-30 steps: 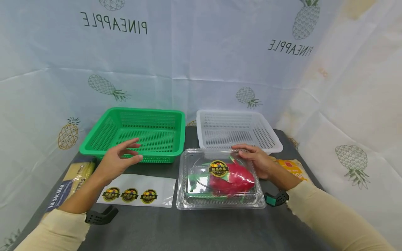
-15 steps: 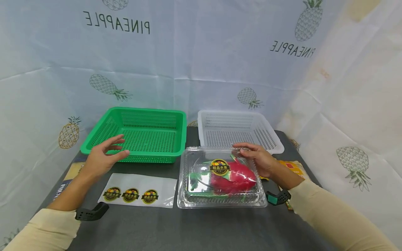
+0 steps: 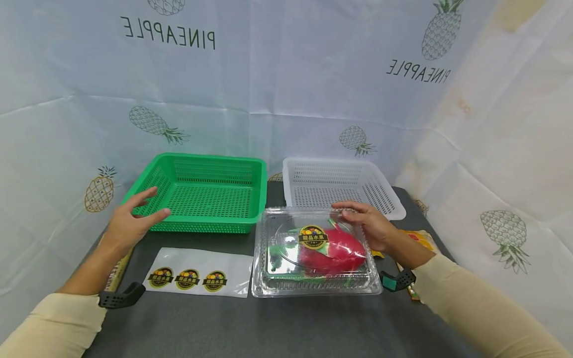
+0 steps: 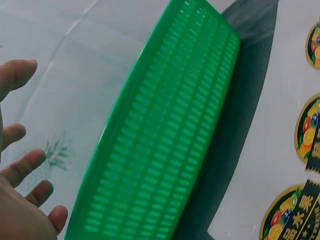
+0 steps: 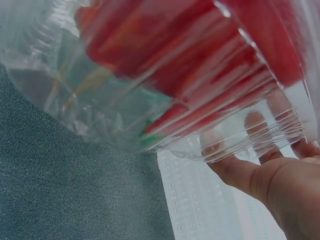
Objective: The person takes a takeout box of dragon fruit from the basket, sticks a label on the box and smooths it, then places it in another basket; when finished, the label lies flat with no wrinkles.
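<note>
A clear plastic clamshell box stands right of centre in the head view. Red dragon fruit with green tips shows through its lid, which bears a round black-and-gold sticker. My right hand grips the box at its back right corner; in the right wrist view its fingertips show through the clear wall. My left hand hovers by the green basket's front left corner, fingers spread and holding nothing. Between the hands lies a white sheet with three matching stickers.
The green basket and a white basket stand along the back. A yellow packet lies at the right, partly behind the right arm. Another packet is mostly hidden by the left forearm. Printed cloth hangs behind.
My left hand has moved left, away from the sticker sheet, with its fingers spread. My right hand has kept its hold on the box, which has hardly moved.
</note>
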`<state>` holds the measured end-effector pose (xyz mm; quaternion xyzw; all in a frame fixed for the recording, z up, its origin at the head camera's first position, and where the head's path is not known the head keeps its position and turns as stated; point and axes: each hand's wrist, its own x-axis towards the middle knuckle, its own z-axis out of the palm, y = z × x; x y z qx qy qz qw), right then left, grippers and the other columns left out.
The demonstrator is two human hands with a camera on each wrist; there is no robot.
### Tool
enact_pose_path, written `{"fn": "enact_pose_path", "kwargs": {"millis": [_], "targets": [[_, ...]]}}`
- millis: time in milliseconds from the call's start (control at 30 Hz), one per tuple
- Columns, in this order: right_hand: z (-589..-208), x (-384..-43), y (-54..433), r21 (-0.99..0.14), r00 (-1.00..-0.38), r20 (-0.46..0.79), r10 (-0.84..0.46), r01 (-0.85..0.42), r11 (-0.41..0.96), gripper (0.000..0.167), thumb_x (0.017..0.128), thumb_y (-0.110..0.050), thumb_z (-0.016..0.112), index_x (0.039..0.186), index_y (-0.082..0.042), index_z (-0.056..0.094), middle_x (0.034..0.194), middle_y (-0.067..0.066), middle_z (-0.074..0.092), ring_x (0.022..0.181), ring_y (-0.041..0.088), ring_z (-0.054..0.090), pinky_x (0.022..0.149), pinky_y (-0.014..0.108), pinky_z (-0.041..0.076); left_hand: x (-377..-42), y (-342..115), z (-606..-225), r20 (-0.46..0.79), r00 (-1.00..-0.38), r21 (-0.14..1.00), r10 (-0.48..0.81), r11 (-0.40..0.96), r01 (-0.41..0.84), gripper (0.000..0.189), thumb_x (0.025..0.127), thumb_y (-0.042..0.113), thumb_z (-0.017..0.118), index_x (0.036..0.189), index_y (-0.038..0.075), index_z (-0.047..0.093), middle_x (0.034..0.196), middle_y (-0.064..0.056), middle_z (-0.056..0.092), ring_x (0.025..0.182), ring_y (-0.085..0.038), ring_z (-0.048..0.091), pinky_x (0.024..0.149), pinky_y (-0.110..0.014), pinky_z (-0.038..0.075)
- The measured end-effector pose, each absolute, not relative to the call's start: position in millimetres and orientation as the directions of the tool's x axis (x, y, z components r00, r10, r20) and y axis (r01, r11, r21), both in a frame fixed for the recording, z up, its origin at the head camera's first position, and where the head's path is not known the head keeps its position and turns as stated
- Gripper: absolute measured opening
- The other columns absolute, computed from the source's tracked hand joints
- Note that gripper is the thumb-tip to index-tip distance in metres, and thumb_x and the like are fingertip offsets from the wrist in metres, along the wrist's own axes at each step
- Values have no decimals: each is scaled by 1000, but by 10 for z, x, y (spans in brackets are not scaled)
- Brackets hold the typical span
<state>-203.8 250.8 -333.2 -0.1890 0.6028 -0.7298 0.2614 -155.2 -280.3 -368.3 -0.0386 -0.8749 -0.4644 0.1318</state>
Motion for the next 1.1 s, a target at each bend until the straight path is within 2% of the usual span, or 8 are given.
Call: {"fn": "enact_pose_path", "kwargs": {"millis": [67, 133, 200, 267, 400, 667, 967, 1100], "targets": [[-3316, -2028, 2496, -980, -799, -49, -599, 154, -125, 31, 102, -11, 47, 122, -22, 68, 126, 10, 56, 113, 30, 56, 80, 56, 48, -1568, -2853, -3691, 256, -964, 807, -68, 564, 175, 72, 93, 29, 66, 153, 11, 29, 150, -24, 28, 126, -47, 31, 73, -37, 42], [-3302, -2019, 2485, -981, -804, -57, -591, 154, -116, 31, 102, -12, 47, 122, -22, 68, 126, 10, 55, 114, 32, 55, 80, 56, 48, -1585, -2899, -3703, 252, -965, 821, -76, 544, 172, 73, 93, 29, 66, 153, 11, 28, 153, -24, 22, 131, -49, 25, 83, -51, 41], [-3293, -2015, 2473, -982, -808, -62, -587, 155, -109, 30, 102, -12, 48, 121, -22, 68, 128, 11, 53, 114, 33, 54, 80, 56, 48, -1597, -2937, -3713, 249, -965, 832, -88, 529, 166, 74, 93, 29, 66, 153, 11, 28, 155, -24, 18, 137, -49, 14, 91, -66, 30], [-3288, -2014, 2463, -982, -808, -65, -585, 156, -106, 30, 102, -12, 48, 121, -22, 69, 130, 13, 51, 114, 33, 54, 80, 56, 48, -1602, -2970, -3719, 247, -965, 841, -91, 515, 167, 75, 93, 30, 66, 154, 11, 27, 156, -24, 13, 139, -49, 7, 94, -74, 18], [-3287, -2019, 2450, -981, -807, -63, -588, 158, -111, 31, 102, -11, 47, 121, -22, 69, 134, 17, 47, 115, 32, 54, 80, 56, 48, -1626, -3023, -3725, 250, -963, 830, -101, 535, 159, 76, 92, 32, 66, 153, 9, 27, 155, -28, 11, 139, -49, 5, 96, -75, 12], [-3262, -2034, 2412, -977, -791, -42, -610, 160, -140, 31, 102, -11, 47, 126, -17, 66, 135, 15, 48, 116, 32, 54, 81, 57, 47, -1705, -3154, -3744, 246, -964, 795, -98, 590, 143, 81, 93, 35, 64, 155, 8, 20, 155, -27, 10, 139, -50, 3, 96, -75, 10], [-3169, -2042, 2302, -979, -780, -32, -625, 152, -139, 32, 102, -10, 45, 123, -20, 67, 134, 12, 50, 115, 32, 54, 81, 56, 48, -1777, -3266, -3854, 176, -982, 783, -63, 613, 101, 87, 93, 40, 62, 156, 12, 10, 156, -26, -1, 138, -53, -4, 91, -78, 9], [-3121, -2049, 2243, -977, -782, -25, -622, 151, -151, 32, 102, -9, 45, 122, -21, 68, 136, 14, 48, 116, 31, 53, 81, 55, 48, -1820, -3316, -3903, 164, -985, 774, -49, 625, 97, 87, 94, 40, 61, 156, 10, 8, 155, -29, -2, 137, -54, -3, 92, -78, 10]]}}
